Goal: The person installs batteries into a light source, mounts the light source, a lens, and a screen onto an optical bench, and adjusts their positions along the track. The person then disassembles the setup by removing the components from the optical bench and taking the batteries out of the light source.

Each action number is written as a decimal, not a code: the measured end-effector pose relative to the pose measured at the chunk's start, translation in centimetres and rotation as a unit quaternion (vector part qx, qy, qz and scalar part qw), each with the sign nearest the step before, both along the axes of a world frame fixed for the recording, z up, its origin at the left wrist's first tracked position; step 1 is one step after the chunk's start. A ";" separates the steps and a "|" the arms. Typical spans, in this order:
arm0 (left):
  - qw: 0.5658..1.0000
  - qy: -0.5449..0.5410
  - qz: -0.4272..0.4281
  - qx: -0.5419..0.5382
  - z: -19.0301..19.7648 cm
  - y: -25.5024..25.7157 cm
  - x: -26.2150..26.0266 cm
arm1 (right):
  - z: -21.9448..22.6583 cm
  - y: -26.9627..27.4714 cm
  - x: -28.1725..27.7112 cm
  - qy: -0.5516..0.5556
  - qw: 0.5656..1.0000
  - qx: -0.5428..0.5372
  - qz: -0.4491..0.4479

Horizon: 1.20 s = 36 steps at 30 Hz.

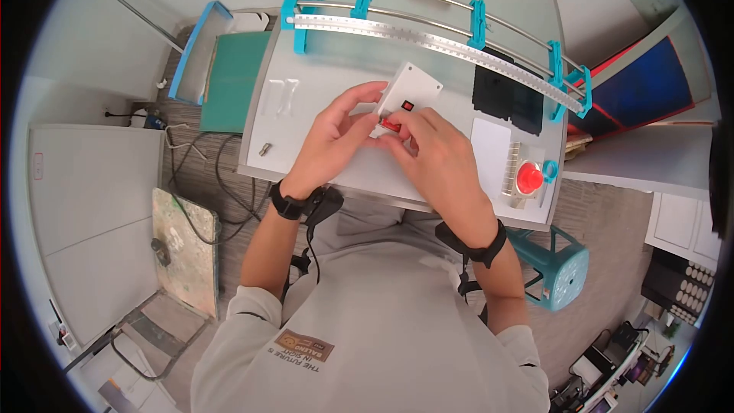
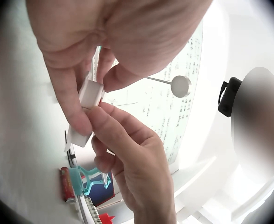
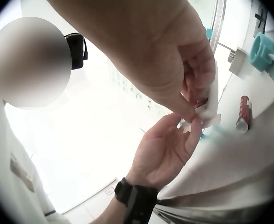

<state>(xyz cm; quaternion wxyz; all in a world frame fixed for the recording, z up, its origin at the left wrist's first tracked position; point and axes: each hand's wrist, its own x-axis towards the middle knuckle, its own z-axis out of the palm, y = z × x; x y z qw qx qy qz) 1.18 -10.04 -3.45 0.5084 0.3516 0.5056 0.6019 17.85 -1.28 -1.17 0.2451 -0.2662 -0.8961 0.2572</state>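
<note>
A white rectangular box (image 1: 413, 82) with a small dark square window framed in red is held tilted just over the front of the table. My left hand (image 1: 336, 131) grips its left edge and lower end between thumb and fingers. At that lower end sits a small red part (image 1: 390, 125), pinched by the curled fingers of my right hand (image 1: 440, 149). In the left wrist view the right thumb presses against the end of the white box (image 2: 91, 93). The right wrist view shows both thumbs meeting at the box's lower end, the fingers hiding most of the red part.
Teal brackets with metal rods and a long ruler (image 1: 428, 46) span the table's back. To the right are a black sheet (image 1: 505, 95), white paper (image 1: 489, 145), a red knob (image 1: 529, 177) and a teal ring (image 1: 550, 170). A small metal cylinder (image 1: 264, 150) lies left.
</note>
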 end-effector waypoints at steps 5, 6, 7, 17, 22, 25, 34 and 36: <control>1.000 -0.016 -0.007 0.012 -0.4 -0.2 0.2 | -0.1 0.2 0.2 -0.019 1.000 0.016 0.006; 1.000 -0.019 -0.004 0.019 -0.4 -0.2 0.2 | -0.1 0.1 0.1 -0.018 1.000 0.015 0.005; 1.000 -0.018 -0.005 0.020 -0.4 -0.1 0.2 | 0.0 -0.1 0.0 -0.015 0.999 0.050 0.003; 0.999 -0.018 0.002 0.033 -0.5 0.0 0.4 | -0.5 -0.1 -0.3 0.018 0.997 0.071 0.001; 0.998 -0.022 0.054 0.003 -0.6 -0.2 -0.3 | 1.9 0.9 1.7 0.050 0.995 -0.088 -0.025; 0.998 0.007 0.052 -0.044 -1.0 -1.1 -0.9 | 1.4 1.4 3.6 0.037 0.996 -0.079 -0.013; 0.987 0.145 0.024 -0.071 1.0 -3.1 -1.1 | -1.4 0.7 4.2 -0.048 0.978 0.144 0.146; 0.943 0.327 0.030 -0.052 2.1 -3.5 -1.0 | -1.1 0.6 4.4 -0.074 0.972 0.155 0.158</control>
